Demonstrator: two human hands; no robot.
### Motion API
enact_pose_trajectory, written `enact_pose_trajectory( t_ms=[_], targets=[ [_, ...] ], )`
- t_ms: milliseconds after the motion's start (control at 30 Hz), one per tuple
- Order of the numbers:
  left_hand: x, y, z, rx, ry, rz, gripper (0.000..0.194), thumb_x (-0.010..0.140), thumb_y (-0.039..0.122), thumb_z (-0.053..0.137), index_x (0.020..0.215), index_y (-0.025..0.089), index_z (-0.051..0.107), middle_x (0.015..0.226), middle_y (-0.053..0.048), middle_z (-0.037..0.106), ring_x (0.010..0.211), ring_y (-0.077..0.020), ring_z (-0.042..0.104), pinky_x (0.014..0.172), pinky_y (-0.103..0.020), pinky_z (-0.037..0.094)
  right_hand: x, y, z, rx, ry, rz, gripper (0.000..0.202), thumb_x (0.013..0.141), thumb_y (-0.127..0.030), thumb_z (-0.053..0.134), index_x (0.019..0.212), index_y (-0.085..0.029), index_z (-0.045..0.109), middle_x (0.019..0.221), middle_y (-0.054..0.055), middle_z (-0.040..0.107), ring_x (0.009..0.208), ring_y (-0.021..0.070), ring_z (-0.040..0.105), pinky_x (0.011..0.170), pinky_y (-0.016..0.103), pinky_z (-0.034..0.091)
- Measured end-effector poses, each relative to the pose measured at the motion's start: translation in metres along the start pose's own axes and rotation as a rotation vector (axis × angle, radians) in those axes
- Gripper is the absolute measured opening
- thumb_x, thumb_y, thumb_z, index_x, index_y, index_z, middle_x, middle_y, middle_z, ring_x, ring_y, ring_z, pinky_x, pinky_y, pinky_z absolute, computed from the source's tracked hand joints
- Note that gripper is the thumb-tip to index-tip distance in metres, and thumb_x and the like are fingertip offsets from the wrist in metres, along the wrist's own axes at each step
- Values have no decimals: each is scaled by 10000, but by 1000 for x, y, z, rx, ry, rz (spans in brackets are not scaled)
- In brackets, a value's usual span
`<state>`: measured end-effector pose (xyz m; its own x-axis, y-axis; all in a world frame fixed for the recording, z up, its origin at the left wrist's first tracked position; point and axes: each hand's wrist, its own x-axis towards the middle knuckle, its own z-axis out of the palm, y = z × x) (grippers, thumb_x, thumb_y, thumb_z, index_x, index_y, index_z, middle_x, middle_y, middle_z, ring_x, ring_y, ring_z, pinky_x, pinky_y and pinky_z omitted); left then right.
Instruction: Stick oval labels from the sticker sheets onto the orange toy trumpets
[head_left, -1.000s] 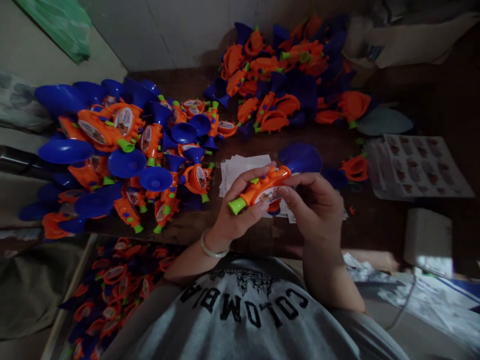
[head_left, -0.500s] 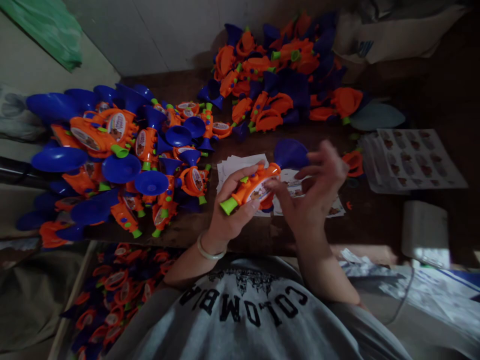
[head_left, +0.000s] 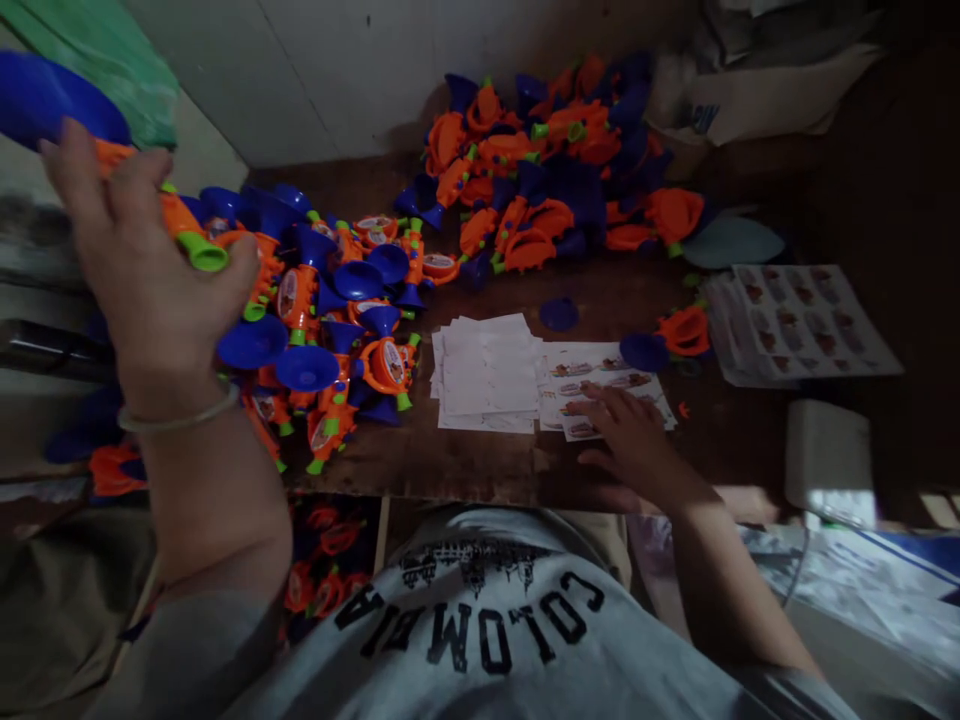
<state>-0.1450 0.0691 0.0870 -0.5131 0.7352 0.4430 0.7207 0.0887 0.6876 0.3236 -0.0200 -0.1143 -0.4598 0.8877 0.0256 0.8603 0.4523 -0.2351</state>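
Note:
My left hand (head_left: 150, 270) is raised at the far left over the stickered pile, its fingers around an orange toy trumpet (head_left: 180, 222) with a blue bell and a lime-green mouthpiece. Part of the trumpet is hidden behind the fingers. My right hand (head_left: 626, 430) lies low over a sticker sheet (head_left: 600, 360) printed with small pictures, fingers stretched out, and seems to touch its surface. Beside that sheet, to the left, is a stack of white paper sheets (head_left: 487, 370).
Stickered toy trumpets (head_left: 307, 370) are heaped at the left, others (head_left: 525, 215) at the back. A single trumpet (head_left: 684, 330) lies right of the sticker sheet, near a stack of sticker sheets (head_left: 806, 320). A white box (head_left: 829, 455) with a cable stands at the front right.
My left hand has carried the trumpet from the middle of the table to the upper left. My right hand has left the trumpet and come down onto the sticker sheet.

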Motion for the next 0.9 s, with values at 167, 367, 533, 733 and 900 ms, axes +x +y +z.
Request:
enact_pose_trajectory(
  t_ms=[167,367,533,733,900],
  targets=[
    [43,-26,9,283,-352,131,597,818,533,870,1247,163,681,1719,14,406,1665,-366,140,1383,-575,21,-7,-3,13,-131,-68,-65,434,920,-162,691,1352,-185,679,1333,159,738,1236,344,675,1020,507,584],
    [41,-19,13,413,-434,83,717,946,691,555,1394,136,618,1634,1,521,1613,-432,238,1303,-693,11,-4,2,6,-114,-48,-2,395,933,-41,544,1233,-208,738,1203,134,807,1108,280,759,890,383,610],
    [48,-20,16,537,-386,231,795,924,732,566,1374,79,632,1576,-48,596,1554,-435,362,1256,-747,75,7,16,1,57,41,209,293,1032,-243,502,1087,-175,782,1026,130,842,856,268,798,740,361,597],
    [23,-20,8,468,-192,552,801,797,728,793,1292,105,703,1515,-102,658,1572,-401,396,1274,-662,251,3,25,-28,320,585,314,196,958,-372,666,1019,-240,799,959,66,830,913,264,756,829,405,602],
    [-96,7,43,-170,-403,371,611,949,667,651,1307,177,718,1059,-77,834,958,-234,770,917,-410,595,-1,-13,-55,556,799,206,207,966,-225,656,1056,-322,815,969,2,838,885,215,787,823,380,638]
  ],
)
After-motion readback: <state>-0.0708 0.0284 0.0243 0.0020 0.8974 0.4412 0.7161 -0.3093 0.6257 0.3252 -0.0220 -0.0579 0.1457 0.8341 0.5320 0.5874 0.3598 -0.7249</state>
